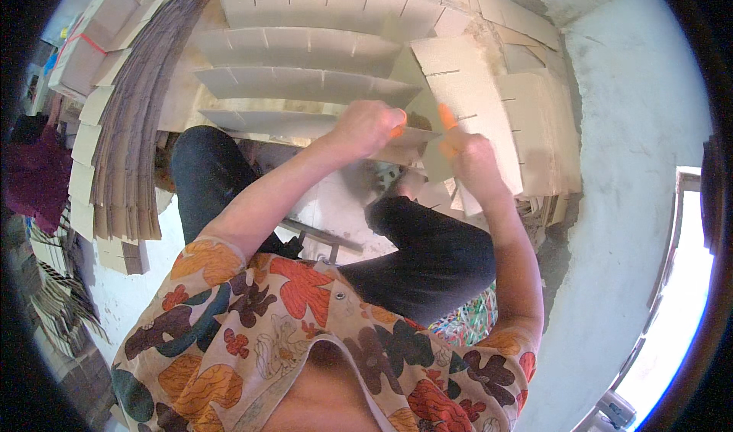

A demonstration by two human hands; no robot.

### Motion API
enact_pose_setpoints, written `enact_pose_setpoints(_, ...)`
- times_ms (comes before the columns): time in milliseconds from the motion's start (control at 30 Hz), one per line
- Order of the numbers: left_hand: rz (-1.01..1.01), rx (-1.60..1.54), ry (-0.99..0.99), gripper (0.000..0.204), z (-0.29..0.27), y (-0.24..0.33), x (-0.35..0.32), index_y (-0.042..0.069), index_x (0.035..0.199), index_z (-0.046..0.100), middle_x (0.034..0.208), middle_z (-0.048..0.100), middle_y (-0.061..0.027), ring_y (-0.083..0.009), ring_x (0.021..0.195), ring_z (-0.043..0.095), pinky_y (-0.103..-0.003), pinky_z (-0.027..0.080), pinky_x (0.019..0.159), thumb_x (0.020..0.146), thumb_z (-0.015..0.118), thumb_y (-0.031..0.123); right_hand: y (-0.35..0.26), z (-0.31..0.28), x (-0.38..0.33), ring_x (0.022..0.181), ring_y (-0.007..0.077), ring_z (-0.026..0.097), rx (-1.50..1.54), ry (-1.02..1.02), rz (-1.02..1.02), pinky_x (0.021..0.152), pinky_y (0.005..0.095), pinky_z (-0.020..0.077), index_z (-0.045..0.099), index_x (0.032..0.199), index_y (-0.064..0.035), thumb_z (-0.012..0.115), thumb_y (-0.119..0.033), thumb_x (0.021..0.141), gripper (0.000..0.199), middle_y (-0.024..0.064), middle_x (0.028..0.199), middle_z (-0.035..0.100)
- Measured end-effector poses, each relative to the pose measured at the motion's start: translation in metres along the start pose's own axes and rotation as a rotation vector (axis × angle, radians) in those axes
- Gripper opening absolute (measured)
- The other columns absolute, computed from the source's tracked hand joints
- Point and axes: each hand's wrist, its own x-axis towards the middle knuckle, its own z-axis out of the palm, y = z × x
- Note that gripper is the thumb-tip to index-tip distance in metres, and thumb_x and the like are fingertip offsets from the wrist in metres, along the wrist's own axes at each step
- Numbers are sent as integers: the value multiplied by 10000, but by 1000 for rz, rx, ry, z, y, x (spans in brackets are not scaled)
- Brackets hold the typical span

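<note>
A white box [93,41] stands beyond the left edge of the tabletop [181,104], bound with a red strap [93,43]; its contents are hidden. The cardboard strips [301,85] stand on their long edges in rows, roughly parallel to the near edge of the tabletop and spaced apart. They are thin, flat and pale grey-beige, with short slits cut into their upper edges. At the right side of the tabletop, a wide strip [475,100] lies aslant, its far end angled toward the left; dark slits cross part of its width. A stack of sheets [538,119] sits just beyond its right side. A long pile of slotted cardboard [137,119] runs along the left edge of the tabletop. The left hand [370,129] has its fingers curled at the right part of the nearest standing strip; whether it grips that strip cannot be told. The right hand [469,157] is beside the wide strip, index finger extended and thumb below it; its hold cannot be determined. Each hand wears orange finger covers [447,116]. Any print on the box is too small to read.
</note>
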Motion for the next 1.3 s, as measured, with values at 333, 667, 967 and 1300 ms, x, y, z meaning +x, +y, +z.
enact_pose_setpoints(333,-39,-19,5,204,1,2,1,99,850,602,726,604,-119,-312,703,604,-427,467,591,751,670,263,-3,-32,13,692,308,619,-48,190,-14,589,384,497,663,871,-76,669,-231,791,175,146,771,629)
enact_pose_setpoints(667,-65,24,-59,304,-6,5,0,89,935,600,785,629,-122,-311,731,611,-420,481,623,769,672,333,60,-30,1,867,298,641,-234,465,402,751,357,504,604,1103,-26,715,-323,757,469,187,983,641)
enact_pose_setpoints(967,-30,-30,-4,268,-3,2,-1,66,864,599,747,626,-133,-318,726,615,-426,479,617,761,673,302,90,-49,-21,680,180,602,436,191,889,612,314,488,616,950,74,788,-346,675,530,126,804,640)
enact_pose_setpoints(1300,-61,33,-82,292,-6,8,1,64,916,606,750,622,-146,-337,729,610,-435,478,620,771,667,310,127,-67,-4,661,139,551,795,415,757,602,306,459,659,937,24,637,-207,818,261,59,782,627)
